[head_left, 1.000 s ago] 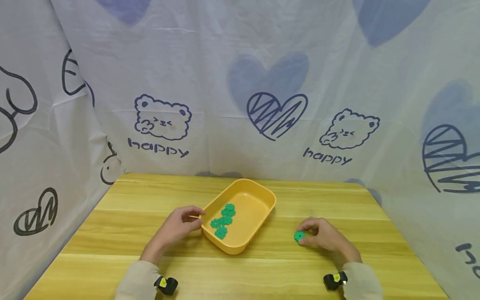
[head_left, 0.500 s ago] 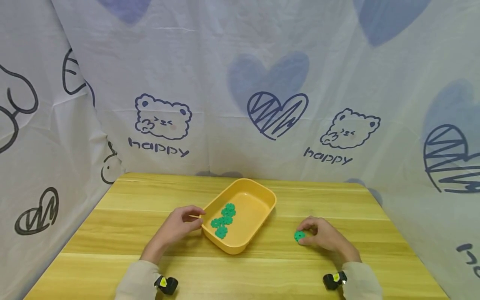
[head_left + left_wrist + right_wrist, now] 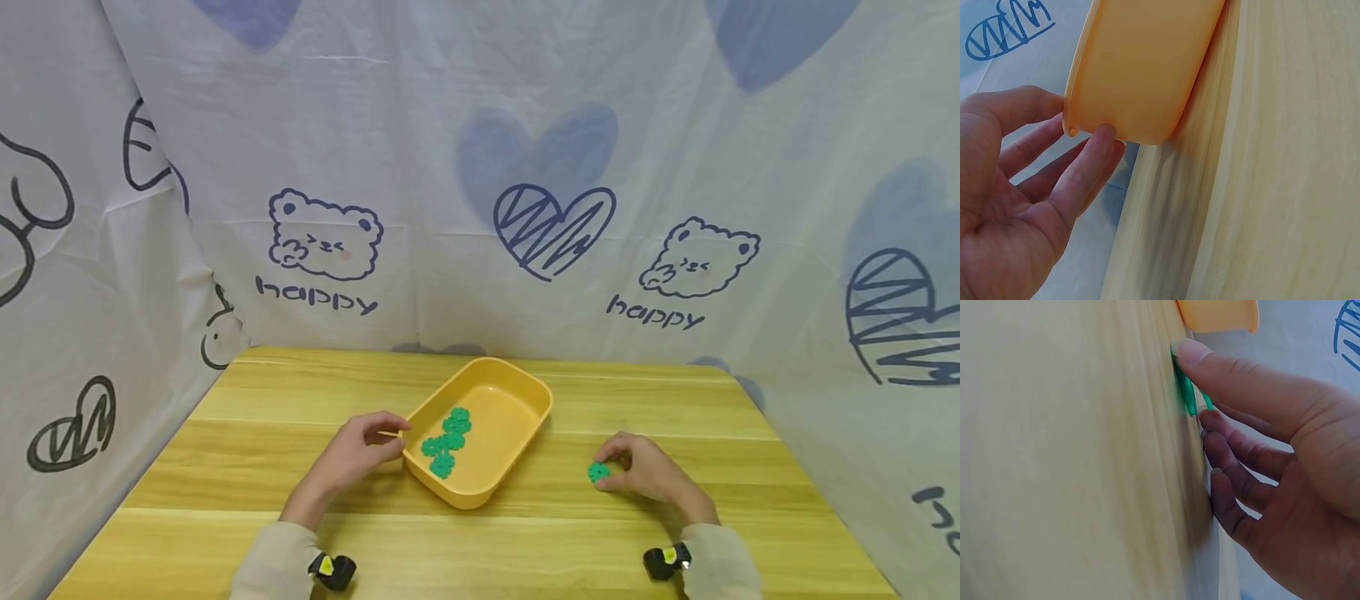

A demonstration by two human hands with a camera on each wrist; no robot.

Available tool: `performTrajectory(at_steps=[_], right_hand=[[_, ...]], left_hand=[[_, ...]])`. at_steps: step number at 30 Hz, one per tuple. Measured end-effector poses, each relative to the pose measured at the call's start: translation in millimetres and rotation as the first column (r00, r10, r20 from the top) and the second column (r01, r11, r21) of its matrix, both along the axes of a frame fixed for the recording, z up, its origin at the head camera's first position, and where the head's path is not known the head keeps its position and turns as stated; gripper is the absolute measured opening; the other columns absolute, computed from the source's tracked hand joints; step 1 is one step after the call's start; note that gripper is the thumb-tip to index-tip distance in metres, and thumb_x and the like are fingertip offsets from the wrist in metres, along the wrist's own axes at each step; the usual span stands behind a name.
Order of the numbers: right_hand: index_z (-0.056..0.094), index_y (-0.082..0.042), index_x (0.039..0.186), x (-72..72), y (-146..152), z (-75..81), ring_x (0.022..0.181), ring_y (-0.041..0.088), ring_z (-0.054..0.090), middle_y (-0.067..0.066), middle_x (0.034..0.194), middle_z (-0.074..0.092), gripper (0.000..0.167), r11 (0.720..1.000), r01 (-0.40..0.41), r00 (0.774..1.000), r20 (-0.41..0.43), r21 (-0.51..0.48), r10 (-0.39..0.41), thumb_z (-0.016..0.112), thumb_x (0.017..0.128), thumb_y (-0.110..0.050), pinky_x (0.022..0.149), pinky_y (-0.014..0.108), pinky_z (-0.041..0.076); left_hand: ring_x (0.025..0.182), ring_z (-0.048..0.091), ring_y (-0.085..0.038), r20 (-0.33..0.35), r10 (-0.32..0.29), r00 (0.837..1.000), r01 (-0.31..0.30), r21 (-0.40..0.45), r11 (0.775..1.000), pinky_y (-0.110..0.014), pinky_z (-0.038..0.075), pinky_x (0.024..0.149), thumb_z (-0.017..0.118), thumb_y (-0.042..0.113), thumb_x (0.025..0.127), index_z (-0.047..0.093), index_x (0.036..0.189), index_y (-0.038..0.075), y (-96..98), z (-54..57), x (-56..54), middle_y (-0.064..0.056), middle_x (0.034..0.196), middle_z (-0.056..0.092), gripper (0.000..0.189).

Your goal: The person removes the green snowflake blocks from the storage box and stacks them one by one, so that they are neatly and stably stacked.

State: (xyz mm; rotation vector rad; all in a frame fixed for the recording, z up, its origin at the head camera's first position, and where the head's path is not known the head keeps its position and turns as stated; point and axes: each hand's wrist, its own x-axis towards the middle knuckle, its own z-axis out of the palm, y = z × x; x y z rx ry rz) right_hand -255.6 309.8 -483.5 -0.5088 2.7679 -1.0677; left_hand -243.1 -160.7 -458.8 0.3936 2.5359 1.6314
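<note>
A yellow plastic tub sits at an angle on the table. Flower-shaped green notched discs, several of them, lie in its left part, some overlapping. My left hand holds the tub's left corner, and in the left wrist view its fingers reach the rim and the outer wall. To the right of the tub, my right hand pinches a green notched disc between thumb and fingers, low over the table. The right wrist view shows green edges beside the thumb, the rest hidden by the hand.
The wood-grain table ends at the back against a white cloth printed with hearts and bears. More cloth hangs at both sides. Each wrist wears a small black camera.
</note>
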Motion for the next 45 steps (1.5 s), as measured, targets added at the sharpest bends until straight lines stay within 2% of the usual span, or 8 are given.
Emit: performTrajectory(at_steps=[10,16,37,45], right_hand=[[0.072,-0.012,0.099,0.4,-1.3,0.2,0.094,0.014,0.058,0.002,0.102,0.068,0.032,1.000,0.014,1.000,-0.004,0.019,-0.014,0.091,0.078,-0.027,0.086,0.024,0.051],[0.072,-0.012,0.098,-0.2,-0.2,-0.3,0.094,0.013,0.058,0.002,0.102,0.069,0.032,1.000,0.005,1.000,-0.008,0.019,-0.005,0.092,0.077,-0.028,0.086,0.024,0.051],[0.074,-0.014,0.097,0.4,-1.4,1.5,0.095,0.014,0.060,0.000,0.101,0.070,0.032,0.999,0.014,0.999,-0.030,0.053,-0.012,0.093,0.076,-0.029,0.087,0.025,0.053],[0.073,-0.014,0.098,-0.3,-1.0,2.1,0.096,0.015,0.060,0.000,0.102,0.069,0.032,0.999,0.017,1.000,0.001,0.046,-0.017,0.092,0.078,-0.030,0.089,0.029,0.053]], left_hand=[[0.115,0.069,-0.031,0.007,0.002,1.000,-0.002,0.005,1.000,-0.035,0.062,0.092,0.068,0.012,0.098,0.069,0.123,0.002,-0.2,-1.0,0.1,-0.019,0.129,0.068,0.027],[0.115,0.070,-0.031,0.013,0.000,1.000,0.000,0.015,1.000,-0.032,0.063,0.090,0.067,0.009,0.098,0.069,0.123,0.001,-0.2,-2.1,-0.8,-0.020,0.130,0.067,0.026],[0.115,0.070,-0.031,0.020,0.001,1.000,-0.002,0.017,1.000,-0.032,0.063,0.091,0.066,0.008,0.099,0.068,0.124,0.001,0.5,1.1,0.6,-0.021,0.130,0.067,0.026],[0.114,0.070,-0.030,0.010,-0.009,1.000,0.009,0.022,1.000,-0.033,0.063,0.091,0.068,0.011,0.098,0.068,0.124,0.001,-0.1,0.7,0.2,-0.020,0.130,0.068,0.028]])
